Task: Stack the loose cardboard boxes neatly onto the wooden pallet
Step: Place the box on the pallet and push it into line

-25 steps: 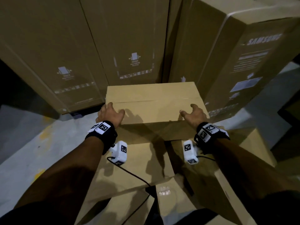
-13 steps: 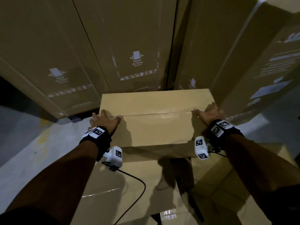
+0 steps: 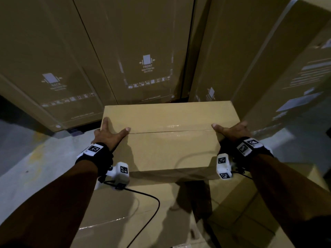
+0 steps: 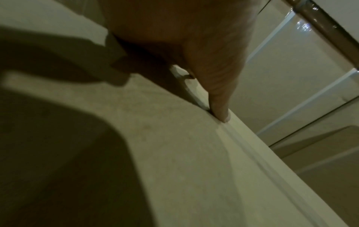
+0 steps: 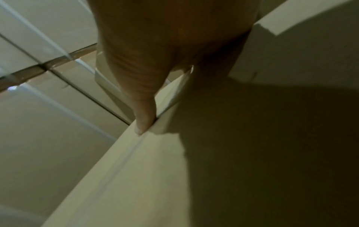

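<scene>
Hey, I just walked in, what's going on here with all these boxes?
A person is handling a plain cardboard box, one hand at each end. The left hand holds its left side with the thumb lying on the taped top seam, and the right hand does the same on the right. The box sits above other loose boxes lower down, right in front of tall printed cartons. No wooden pallet is visible from here.
</scene>
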Motion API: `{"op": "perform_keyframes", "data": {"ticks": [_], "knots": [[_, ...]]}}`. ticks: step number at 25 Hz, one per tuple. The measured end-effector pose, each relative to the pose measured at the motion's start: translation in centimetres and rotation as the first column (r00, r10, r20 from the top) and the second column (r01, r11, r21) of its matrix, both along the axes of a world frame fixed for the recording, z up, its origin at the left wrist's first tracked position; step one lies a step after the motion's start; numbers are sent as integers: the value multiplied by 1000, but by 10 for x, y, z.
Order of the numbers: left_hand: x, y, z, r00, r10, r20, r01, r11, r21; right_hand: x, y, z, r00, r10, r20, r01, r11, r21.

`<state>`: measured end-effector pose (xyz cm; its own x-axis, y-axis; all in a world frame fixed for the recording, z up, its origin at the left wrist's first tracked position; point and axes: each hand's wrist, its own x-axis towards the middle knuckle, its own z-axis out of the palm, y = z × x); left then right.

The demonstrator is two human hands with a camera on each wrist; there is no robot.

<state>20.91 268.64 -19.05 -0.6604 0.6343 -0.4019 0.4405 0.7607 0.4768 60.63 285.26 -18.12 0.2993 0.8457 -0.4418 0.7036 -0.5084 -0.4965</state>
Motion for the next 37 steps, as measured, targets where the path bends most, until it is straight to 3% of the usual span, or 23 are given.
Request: {"op": "perform_keyframes", "data": {"ticks": [10, 12, 17, 26, 31, 34, 37], "knots": [[0, -7, -4, 993, 99, 66, -104, 991, 79, 0, -3, 5, 999, 34, -41, -34, 999, 10], [-1, -27, 0, 985, 140, 95, -149, 985, 90, -5, -18, 9, 998, 54, -41, -53, 998, 21], [6, -109, 34, 973, 232, 18, -232, 971, 62, -11, -80, 16, 994, 98, -37, -98, 995, 15], [53, -357, 98, 882, 458, -113, -455, 889, 58, -40, -253, 64, 940, 339, -37, -337, 940, 63], [70, -549, 80, 763, 644, -56, -634, 762, 135, -75, -371, 68, 834, 548, -56, -544, 835, 78], [89, -683, 56, 685, 726, 57, -719, 661, 213, -99, -452, 67, 737, 670, -91, -662, 742, 106], [142, -805, 48, 556, 827, 82, -810, 518, 274, -115, -540, 67, 612, 786, -91, -773, 619, 142]]}}
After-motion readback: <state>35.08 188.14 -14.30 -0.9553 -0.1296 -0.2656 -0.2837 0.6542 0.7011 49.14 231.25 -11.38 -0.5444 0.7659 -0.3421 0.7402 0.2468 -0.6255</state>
